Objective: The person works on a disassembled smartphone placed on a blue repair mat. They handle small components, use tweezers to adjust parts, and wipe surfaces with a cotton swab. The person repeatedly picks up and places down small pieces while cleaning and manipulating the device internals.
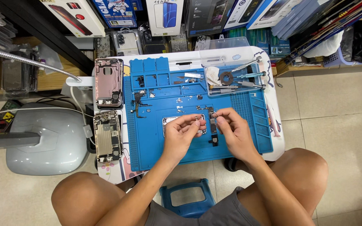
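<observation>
While both hands meet over the middle of the mat (160, 144), a small metal part (199, 120) sits pinched between the left hand's (180, 133) thumb and forefinger, lifted just off the blue surface. The right hand (231, 127) closes its fingertips on something thin beside the part; it is too small to tell whether that is a screw, a bracket or a fine tool. Both grips are narrow fingertip pinches, not whole-hand holds.

Doing this well looks to be a matter of steadiness: wrists low, close to the mat, so anything that slips lands on the mat and not on the tiled floor. Only light pressure seems wise, since a piece this thin could bend.

Directly beneath the hands lies a silvery plate (169, 121), with a dark narrow strip (213, 125) just beside the right fingers. Loose bits lie scattered further up the mat, so what comes off is best kept apart from them. Screwdrivers and a dark ring rest in the clear tray (231, 79) at the upper right. Off the mat's left edge lie two opened phone bodies, the pink one (109, 83) above the silver one (107, 136).
</observation>
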